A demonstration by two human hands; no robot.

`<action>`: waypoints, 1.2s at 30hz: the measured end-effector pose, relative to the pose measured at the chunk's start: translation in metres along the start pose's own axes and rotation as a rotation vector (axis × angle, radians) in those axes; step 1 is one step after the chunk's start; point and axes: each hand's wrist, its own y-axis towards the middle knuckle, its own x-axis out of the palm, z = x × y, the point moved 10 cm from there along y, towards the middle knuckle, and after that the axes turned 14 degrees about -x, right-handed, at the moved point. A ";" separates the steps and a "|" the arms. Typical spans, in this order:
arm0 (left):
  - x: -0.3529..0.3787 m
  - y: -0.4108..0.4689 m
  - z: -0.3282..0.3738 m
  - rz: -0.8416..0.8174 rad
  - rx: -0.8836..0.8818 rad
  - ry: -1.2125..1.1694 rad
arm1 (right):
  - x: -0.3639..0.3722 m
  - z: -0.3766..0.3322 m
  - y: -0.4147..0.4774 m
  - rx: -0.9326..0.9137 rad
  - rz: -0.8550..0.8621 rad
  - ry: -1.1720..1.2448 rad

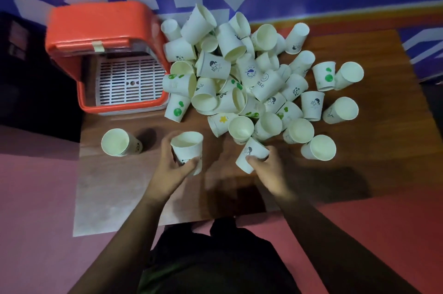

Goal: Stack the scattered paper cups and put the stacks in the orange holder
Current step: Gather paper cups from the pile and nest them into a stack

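Note:
A big heap of white printed paper cups (242,73) covers the middle and right of the brown table (134,188). My left hand (175,164) grips an upright cup (188,147), mouth up, near the table's front. My right hand (266,166) holds a tilted cup (251,153) with a dark print, its base pointing up toward the heap. At the back left stands the orange holder (100,20), open at the front, with a white slotted grid (129,82) inside. A short stack of cups (118,142) lies to the left of my left hand.
The holder sits at the table's left back corner, touching the heap's left side. Loose upright cups (321,147) ring the heap at the right and front. A blue and white wall runs behind. Pink floor surrounds the table, and my dark-clothed legs are below its front edge.

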 end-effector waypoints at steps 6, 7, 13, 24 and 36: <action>-0.081 -0.022 0.024 0.124 0.121 -0.044 | 0.025 -0.050 -0.024 -0.099 -0.061 0.016; -0.098 -0.025 0.025 0.143 0.137 -0.042 | 0.033 -0.063 -0.028 -0.141 -0.065 0.021; -0.192 -0.032 0.031 0.234 0.220 -0.009 | 0.101 -0.133 -0.052 -0.307 -0.050 -0.001; -0.232 0.030 0.024 0.089 0.244 0.177 | 0.191 -0.208 -0.070 -0.436 0.089 -0.056; -0.225 0.060 -0.032 -0.238 0.103 0.541 | 0.238 -0.244 -0.073 -0.606 -0.118 -0.260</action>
